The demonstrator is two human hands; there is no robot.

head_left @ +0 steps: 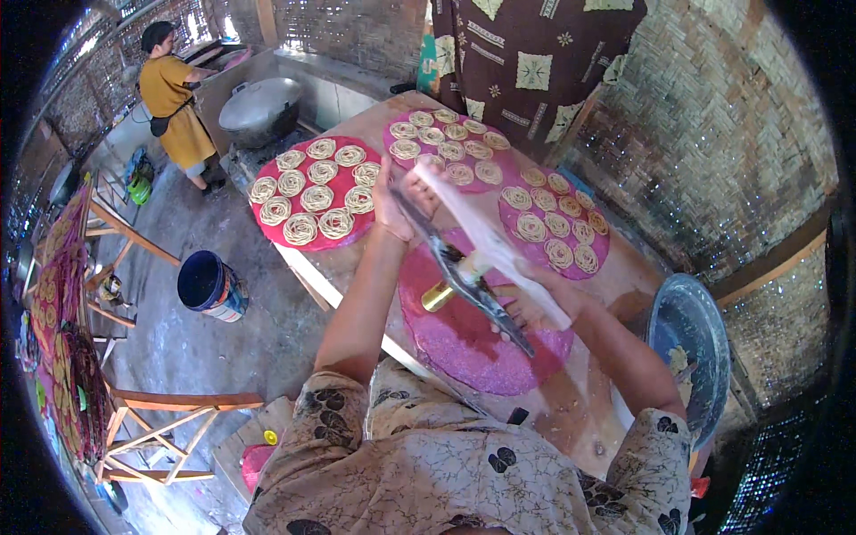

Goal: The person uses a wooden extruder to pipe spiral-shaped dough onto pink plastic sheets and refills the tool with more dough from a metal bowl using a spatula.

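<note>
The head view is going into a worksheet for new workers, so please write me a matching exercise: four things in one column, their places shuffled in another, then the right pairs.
Things:
1. Two-bar tool
2. Dark blue bucket
3. Metal pot
4. Brown patterned cloth

Places:
A. Hanging at the far side of the table
B. On the floor, left of the table
C. At upper left, near a person in mustard yellow
D. Held by the left hand and right hand, over a pink mat

Right pairs: 1-D, 2-B, 3-C, 4-A
</note>
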